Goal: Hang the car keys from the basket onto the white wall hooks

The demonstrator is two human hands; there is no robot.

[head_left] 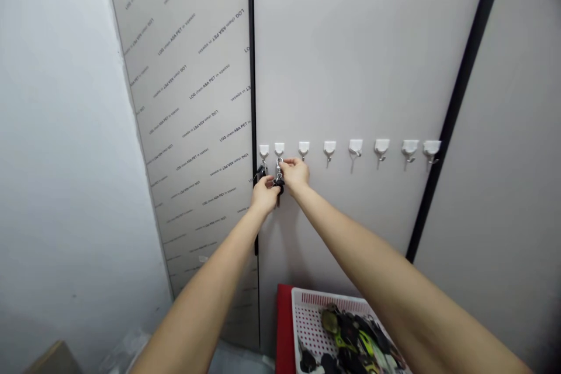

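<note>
A bunch of keys [279,186] with a metal clasp [279,167] hangs just below the second white hook [279,149] from the left. My right hand [296,174] pinches the clasp near its top, close to the hook. Lower down, my left hand [264,194] has its fingers closed on the black part of the keys. Whether the clasp sits on the hook is too small to tell. Another dark key set [262,172] hangs from the leftmost hook [263,152], right beside my left fingers.
Several white adhesive hooks, such as this one [381,147], run rightward across the pale cabinet door [359,58]. A long black handle strip [252,70] edges it. Below, a white perforated basket [307,297] holds many dark and yellow-green items, beside a red surface [285,327].
</note>
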